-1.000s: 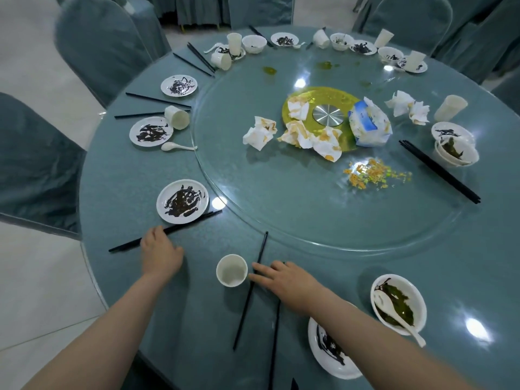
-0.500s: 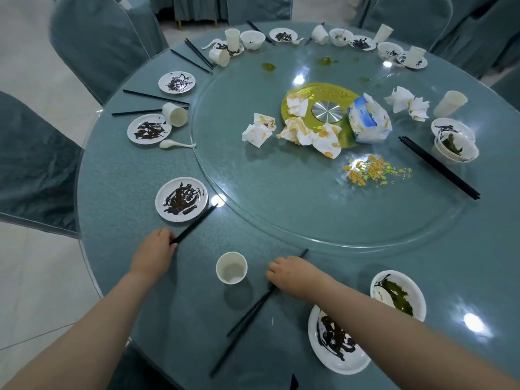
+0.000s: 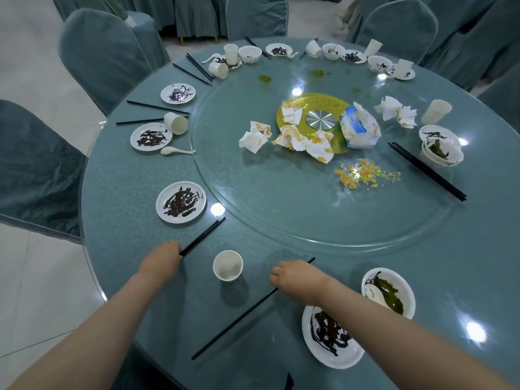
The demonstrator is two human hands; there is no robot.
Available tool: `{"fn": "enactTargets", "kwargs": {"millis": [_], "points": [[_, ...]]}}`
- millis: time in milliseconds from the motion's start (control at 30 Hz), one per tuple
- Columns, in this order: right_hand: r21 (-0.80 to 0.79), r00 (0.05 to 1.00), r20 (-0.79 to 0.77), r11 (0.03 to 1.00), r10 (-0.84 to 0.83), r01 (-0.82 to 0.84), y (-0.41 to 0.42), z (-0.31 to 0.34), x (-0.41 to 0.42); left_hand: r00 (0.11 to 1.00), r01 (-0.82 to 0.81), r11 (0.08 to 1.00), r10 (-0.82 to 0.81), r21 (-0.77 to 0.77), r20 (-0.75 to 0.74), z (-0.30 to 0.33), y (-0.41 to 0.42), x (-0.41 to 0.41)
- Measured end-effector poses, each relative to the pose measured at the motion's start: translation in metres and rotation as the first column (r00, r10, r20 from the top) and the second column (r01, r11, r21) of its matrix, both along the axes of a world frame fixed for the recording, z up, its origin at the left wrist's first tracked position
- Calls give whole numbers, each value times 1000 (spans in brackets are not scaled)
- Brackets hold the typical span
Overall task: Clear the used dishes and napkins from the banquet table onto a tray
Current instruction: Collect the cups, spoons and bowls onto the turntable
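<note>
My left hand [image 3: 161, 257] grips the near end of a pair of black chopsticks [image 3: 204, 235] that point toward the glass turntable. My right hand [image 3: 298, 278] grips a second black pair [image 3: 239, 319], which lies slanted across the table's near edge. A white paper cup [image 3: 228, 265] stands upright between my hands. A sauce-smeared white plate [image 3: 181, 202] lies beyond my left hand. Another smeared plate [image 3: 329, 337] and a bowl with greens [image 3: 389, 291] sit partly under my right forearm. Crumpled stained napkins [image 3: 295, 137] lie on the turntable.
The round blue table [image 3: 126, 220] carries several more dirty plates, bowls, cups, spoons and chopstick pairs around its rim. A tissue pack [image 3: 358, 129] and food scraps [image 3: 363, 174] lie on the glass turntable [image 3: 281, 206]. Covered chairs [image 3: 104, 52] ring the table. No tray is in view.
Both hands closed on chopstick pairs. The left pair swung from lying across to pointing at the turntable. The right hand gathered two separate sticks into one slanted pair.
</note>
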State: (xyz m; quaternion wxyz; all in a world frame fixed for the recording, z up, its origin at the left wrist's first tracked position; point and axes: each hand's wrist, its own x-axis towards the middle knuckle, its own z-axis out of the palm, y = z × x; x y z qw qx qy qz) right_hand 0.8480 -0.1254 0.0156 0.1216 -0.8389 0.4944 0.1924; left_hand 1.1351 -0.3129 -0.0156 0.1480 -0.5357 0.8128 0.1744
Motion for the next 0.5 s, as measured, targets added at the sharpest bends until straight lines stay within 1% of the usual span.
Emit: {"fn": "enactTargets", "kwargs": {"millis": [67,133,200,300,400,500], "points": [[-69,1000,18,997,-26,27,2,2,-5,1000,-18,1000,18,1,-4,5,6,-2],[-110,988,108,986,-112,124,7,12,-6,997,-55,998,55,3,-50,11,11,-6],[-110,942,242,958,-232,265,12,16,-13,987,-108,994,109,8,-118,18,18,-11],[-125,872,356,907,-337,402,28,19,-22,958,-159,987,151,-11,-245,31,29,-18],[-43,736,503,837,-453,545,41,26,-25,918,-195,980,197,42,-345,47,39,-27],[67,539,605,711,-587,700,49,30,-21,832,-260,954,301,152,-466,62,49,-40]]}}
